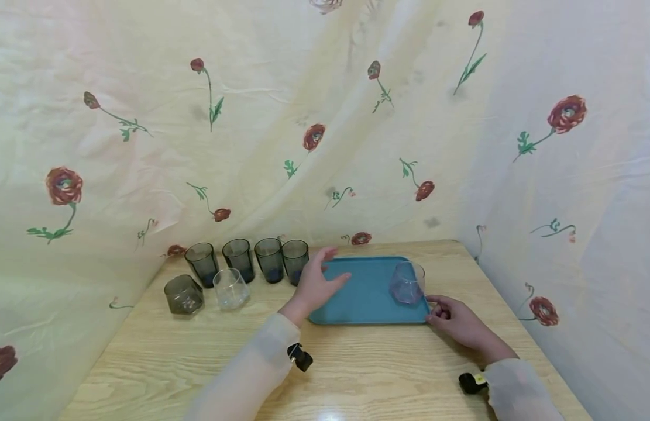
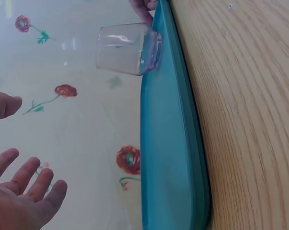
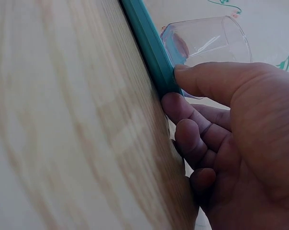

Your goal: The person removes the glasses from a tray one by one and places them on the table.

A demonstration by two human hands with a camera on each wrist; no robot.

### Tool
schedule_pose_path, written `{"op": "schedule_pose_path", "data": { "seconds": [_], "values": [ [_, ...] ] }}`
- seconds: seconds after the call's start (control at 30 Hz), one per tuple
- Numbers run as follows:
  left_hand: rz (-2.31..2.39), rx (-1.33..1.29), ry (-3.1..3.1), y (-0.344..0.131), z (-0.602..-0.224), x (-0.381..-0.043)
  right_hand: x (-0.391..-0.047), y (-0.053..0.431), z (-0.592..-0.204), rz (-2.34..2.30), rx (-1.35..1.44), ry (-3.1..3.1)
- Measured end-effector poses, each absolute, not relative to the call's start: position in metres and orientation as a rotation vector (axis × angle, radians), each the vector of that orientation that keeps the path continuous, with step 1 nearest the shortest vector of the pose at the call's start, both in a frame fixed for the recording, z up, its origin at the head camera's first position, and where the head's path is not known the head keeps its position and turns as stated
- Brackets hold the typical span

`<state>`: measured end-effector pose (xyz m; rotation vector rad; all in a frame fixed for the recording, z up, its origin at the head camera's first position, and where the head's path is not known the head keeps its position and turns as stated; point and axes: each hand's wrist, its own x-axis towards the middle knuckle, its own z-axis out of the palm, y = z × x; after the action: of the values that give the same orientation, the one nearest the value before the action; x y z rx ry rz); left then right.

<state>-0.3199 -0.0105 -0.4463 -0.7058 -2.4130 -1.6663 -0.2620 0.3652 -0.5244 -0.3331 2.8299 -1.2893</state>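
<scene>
A blue rectangular tray lies on the table with a clear, faintly purple glass upright near its right end. My right hand pinches the tray's front right corner; in the right wrist view the thumb lies on the rim and the index finger sits below it. Over the tray's left end hovers my left hand, fingers spread and nothing held; the left wrist view shows the same empty hand apart from the tray.
Left of the tray, several tall dark grey glasses stand in a row along the back. In front of them are a short clear glass and a short smoky glass. A flowered cloth hangs behind the wooden table.
</scene>
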Motion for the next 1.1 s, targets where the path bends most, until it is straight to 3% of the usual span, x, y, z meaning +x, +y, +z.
{"op": "schedule_pose_path", "data": {
  "seconds": [1.1],
  "values": [
    [-1.673,-0.624,-2.729,0.102,-0.487,-0.327,-0.258,0.360,-0.514,-1.313,-0.339,2.809]
  ]
}}
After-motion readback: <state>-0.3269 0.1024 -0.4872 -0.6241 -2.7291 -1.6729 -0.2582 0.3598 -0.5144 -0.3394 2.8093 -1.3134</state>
